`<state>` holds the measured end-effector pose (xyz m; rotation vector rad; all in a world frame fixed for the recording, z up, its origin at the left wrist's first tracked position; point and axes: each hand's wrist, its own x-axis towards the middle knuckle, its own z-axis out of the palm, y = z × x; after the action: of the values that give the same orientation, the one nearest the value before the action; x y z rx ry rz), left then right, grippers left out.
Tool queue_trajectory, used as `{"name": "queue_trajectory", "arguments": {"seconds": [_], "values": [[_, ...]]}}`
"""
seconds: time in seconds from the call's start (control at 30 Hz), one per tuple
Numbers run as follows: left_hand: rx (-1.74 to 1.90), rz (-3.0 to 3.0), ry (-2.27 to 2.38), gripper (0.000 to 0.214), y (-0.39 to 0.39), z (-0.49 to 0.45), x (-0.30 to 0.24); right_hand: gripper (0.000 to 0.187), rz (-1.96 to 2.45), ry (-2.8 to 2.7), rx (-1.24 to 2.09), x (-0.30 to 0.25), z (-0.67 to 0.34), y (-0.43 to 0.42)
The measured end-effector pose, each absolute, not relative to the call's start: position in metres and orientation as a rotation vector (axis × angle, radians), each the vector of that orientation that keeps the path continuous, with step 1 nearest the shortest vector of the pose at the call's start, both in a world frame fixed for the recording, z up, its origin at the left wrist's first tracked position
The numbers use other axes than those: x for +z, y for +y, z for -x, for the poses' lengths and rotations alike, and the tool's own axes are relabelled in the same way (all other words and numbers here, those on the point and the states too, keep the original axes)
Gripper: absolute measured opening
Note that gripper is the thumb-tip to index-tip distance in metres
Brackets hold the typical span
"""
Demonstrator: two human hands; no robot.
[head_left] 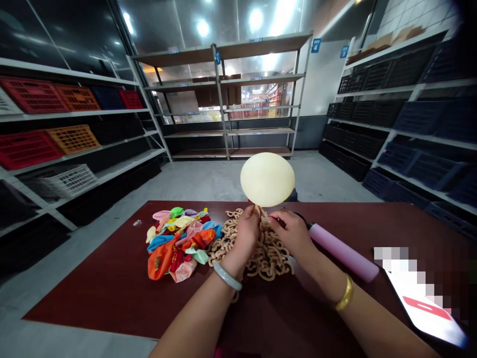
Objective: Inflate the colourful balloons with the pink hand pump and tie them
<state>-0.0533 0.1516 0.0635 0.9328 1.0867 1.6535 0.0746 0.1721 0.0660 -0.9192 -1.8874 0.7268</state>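
Note:
An inflated pale yellow balloon stands above the dark red table. My left hand and my right hand both pinch its neck, fingers closed, just below the balloon. Under my hands lies a heap of tan curled clips. A pile of flat balloons in many colours lies to the left of the clips. A pink hand pump rests on the table right of my right hand.
A phone lies at the table's right front edge. Metal shelving with red, orange, white and dark crates lines both sides, and more racks stand at the back across a grey floor.

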Motion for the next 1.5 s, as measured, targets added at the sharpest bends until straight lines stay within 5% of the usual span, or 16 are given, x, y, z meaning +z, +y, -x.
{"name": "queue_trajectory", "arguments": {"seconds": [0.13,0.37,1.5], "values": [[1.741,-1.312,1.264,0.025,0.151,0.046,0.054,0.009,0.631,-1.957,0.415,0.074,-0.077,0.153],[1.706,-1.471,1.298,0.024,0.138,0.04,0.054,0.015,0.484,-1.937,0.536,0.075,-0.088,0.151],[1.717,-1.824,1.312,0.019,0.118,0.03,0.059,0.008,0.748,-1.77,0.413,0.084,-0.087,0.146]]}}
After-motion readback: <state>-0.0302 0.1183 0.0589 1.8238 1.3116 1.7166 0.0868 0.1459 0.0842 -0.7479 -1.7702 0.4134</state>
